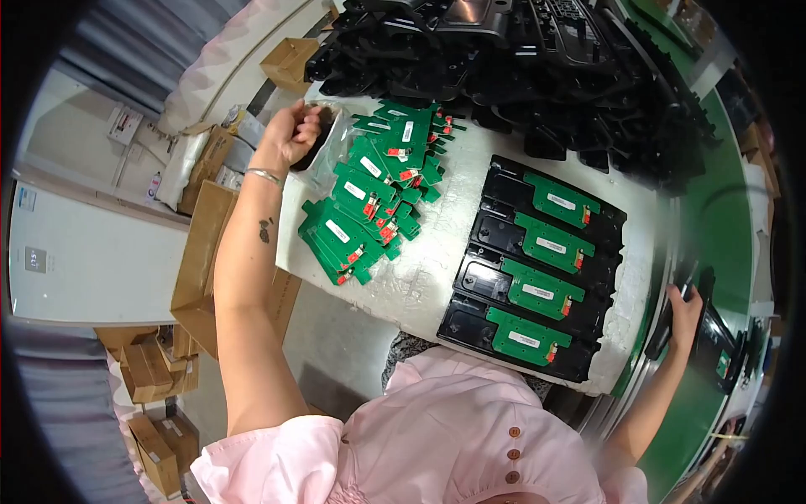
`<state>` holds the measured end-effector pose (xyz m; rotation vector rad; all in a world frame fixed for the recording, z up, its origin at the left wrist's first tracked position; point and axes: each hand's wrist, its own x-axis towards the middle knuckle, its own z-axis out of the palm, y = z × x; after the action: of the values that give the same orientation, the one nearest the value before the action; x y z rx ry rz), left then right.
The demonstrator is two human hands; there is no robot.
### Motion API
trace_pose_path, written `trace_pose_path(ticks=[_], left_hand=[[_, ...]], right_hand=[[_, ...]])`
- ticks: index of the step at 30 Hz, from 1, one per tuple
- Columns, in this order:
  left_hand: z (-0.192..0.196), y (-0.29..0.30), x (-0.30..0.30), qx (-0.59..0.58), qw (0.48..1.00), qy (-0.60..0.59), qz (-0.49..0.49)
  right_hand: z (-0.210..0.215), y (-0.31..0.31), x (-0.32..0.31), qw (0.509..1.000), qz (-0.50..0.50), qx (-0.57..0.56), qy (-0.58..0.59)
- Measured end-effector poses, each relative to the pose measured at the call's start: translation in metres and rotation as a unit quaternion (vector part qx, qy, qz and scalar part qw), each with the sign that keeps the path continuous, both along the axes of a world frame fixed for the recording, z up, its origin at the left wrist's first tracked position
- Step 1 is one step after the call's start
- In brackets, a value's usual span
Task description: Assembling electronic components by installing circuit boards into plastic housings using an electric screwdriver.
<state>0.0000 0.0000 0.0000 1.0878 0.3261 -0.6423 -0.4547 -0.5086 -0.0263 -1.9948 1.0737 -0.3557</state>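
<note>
The left hand is at the clear bag by the far left corner of the counter — its fingers curl, but I can't tell if they hold anything. Past the right edge, the right hand has its fingers around a slim black thing. Four black panels with green boards sit at the near right corner — a bare strip parts them from the loose green boards at the left edge.
</note>
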Motion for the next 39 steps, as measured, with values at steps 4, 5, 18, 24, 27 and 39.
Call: trace_pose_path(ticks=[4, 5, 18, 24, 27, 39], left_hand=[[-0.001, 0.005, -0.002, -0.123, 0.986, 0.108, 0.011], [-0.006, 0.005, -0.001, -0.158, 0.978, 0.136, 0.03], [-0.021, 0.002, -0.002, -0.45, 0.875, 0.135, 0.112], [-0.08, 0.136, 0.027, -0.524, 0.841, 0.042, 0.127], [-0.04, 0.048, 0.003, -0.418, 0.853, 0.051, 0.309], [0.007, -0.06, -0.176, -0.388, 0.921, 0.041, 0.014]], right_hand=[[0.025, 0.024, -0.002, 0.969, -0.003, 0.048, -0.242], [0.036, 0.025, -0.007, 0.953, 0.022, 0.088, -0.29], [0.051, 0.088, 0.041, 0.931, 0.052, -0.05, -0.358], [0.046, 0.097, 0.058, 0.921, 0.05, 0.09, -0.376], [0.046, 0.084, 0.051, 0.924, 0.094, 0.039, -0.367], [0.049, 0.101, 0.044, 0.918, 0.083, 0.006, -0.388]])
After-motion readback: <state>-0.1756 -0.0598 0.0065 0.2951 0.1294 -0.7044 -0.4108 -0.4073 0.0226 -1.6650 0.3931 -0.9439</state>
